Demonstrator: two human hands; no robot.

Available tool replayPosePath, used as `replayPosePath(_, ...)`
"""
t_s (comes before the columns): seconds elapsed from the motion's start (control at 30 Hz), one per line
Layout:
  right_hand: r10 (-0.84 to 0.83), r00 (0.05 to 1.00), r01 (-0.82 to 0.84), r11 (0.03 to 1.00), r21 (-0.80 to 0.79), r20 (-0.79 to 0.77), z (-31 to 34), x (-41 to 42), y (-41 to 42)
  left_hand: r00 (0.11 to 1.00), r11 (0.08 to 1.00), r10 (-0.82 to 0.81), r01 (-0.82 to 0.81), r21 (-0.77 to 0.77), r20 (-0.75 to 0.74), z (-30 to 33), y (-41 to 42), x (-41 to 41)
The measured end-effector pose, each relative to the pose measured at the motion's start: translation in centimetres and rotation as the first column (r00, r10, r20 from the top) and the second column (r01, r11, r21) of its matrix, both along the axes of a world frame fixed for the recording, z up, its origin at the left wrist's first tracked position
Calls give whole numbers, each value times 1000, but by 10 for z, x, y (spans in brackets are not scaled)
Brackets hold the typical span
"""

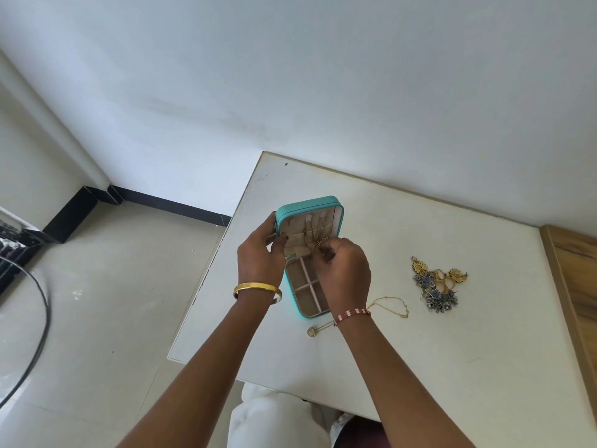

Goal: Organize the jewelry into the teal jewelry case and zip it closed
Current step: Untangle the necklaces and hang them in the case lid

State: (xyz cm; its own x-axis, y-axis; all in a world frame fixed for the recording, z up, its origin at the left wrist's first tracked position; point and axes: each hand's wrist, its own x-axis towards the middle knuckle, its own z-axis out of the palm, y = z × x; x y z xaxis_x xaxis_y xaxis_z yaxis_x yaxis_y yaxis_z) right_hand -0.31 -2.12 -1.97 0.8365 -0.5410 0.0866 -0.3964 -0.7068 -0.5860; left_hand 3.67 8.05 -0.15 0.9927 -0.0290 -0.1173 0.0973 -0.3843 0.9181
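Both hands meet at the open teal case. The right hand has its fingers bunched at the foot of the raised lid, pinching a gold chain that hangs against the lid's beige lining; whether the chain is hooked yet I cannot tell. The left hand curls round the case's left edge at the hinge line, steadying the lid.

The case lies with its long axis running from the person toward the wall, lid at the far end, tray compartments at the near end, apparently bare.

Loose pieces all lie right of the case on the white table: a thin gold necklace just beside the case's near corner, passing under the right wrist to a round pendant; a tangled heap of gold and blue-grey jewelry further right, well apart.

Judgement: the right hand is nearer everything left; next reach goes rightward, left hand holding the case.
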Motion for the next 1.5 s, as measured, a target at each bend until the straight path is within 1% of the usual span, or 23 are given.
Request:
replayPosePath(0.1, -96, 995, 83, 964, 254, 38, 12, 9, -1, 1000, 1000, 3, -3, -5, 0, -1, 0, 0)
replayPosePath(0.13, -104, 994, 85, 943, 321, 44, 14, 13, -1, 1000, 1000, 5, -5, -4, -3, -1, 0, 0)
replayPosePath(0.17, -97, 994, 77, 934, 348, 40, 16, 16, -1, 1000, 1000, 7, -7, -3, -7, -1, 0, 1)
replayPosePath(0.23, -73, 997, 67, 947, 315, 6, 15, 18, -2, 1000, 1000, 6, -6, -8, -11, 0, 0, 1)
replayPosePath(0.3, -85, 996, 85, 954, 286, -11, 13, 14, -4, 1000, 1000, 1, -2, -19, -14, 1, 0, 0)
replayPosePath(0.43, -176, 982, 151, 948, 279, 66, 9, 0, -14, 1000, 1000, -5, 5, -19, -10, 0, 1, 0)
replayPosePath(0.53, -220, 971, 191, 948, 256, 90, 5, -8, -20, 999, 1000, -11, 11, -18, -33, -3, 1, -3)
replayPosePath(0.63, -191, 981, 175, 956, 233, 46, -2, -10, -25, 997, 1000, -4, 4, 2, -75, -11, 2, -12)
replayPosePath(0.73, -145, 989, 144, 962, 234, -13, -7, -12, -27, 994, 1000, 5, -5, -8, -106, -19, 5, -22)
replayPosePath(0.83, -135, 990, 126, 977, 171, 41, -6, -16, -24, 993, 1000, 14, -16, -13, -118, -23, 7, -27)
replayPosePath(0.9, -78, 992, 71, 994, 81, 95, -3, -18, -19, 991, 1000, 25, -27, -14, -130, -23, 6, -28)
replayPosePath(0.93, -23, 995, 20, 999, 32, 94, -1, -18, -16, 990, 999, 31, -32, -11, -135, -23, 6, -28)
replayPosePath(0.97, 40, 997, -39, 999, -18, 69, 0, -18, -13, 990, 999, 34, -36, -10, -138, -22, 5, -28)
replayPosePath(1.03, 163, 986, -165, 980, -108, -31, 0, -16, -7, 989, 999, 42, -44, -7, -140, -23, 4, -28)
replayPosePath(1.1, 237, 963, -257, 950, -179, -125, 0, -14, -3, 989, 999, 44, -45, -5, -141, -24, 4, -29)
replayPosePath(1.27, 261, 946, -308, 908, -285, -193, 1, -5, 0, 989, 999, 45, -47, -11, -138, -28, 4, -30)
replayPosePath(1.37, 279, 921, -352, 894, -277, -271, 2, 1, -2, 991, 999, 44, -45, -4, -127, -29, 3, -30)
replayPosePath(1.5, 268, 925, -337, 907, -254, -270, 0, 5, -3, 992, 999, 49, -49, 2, -119, -30, 3, -31)
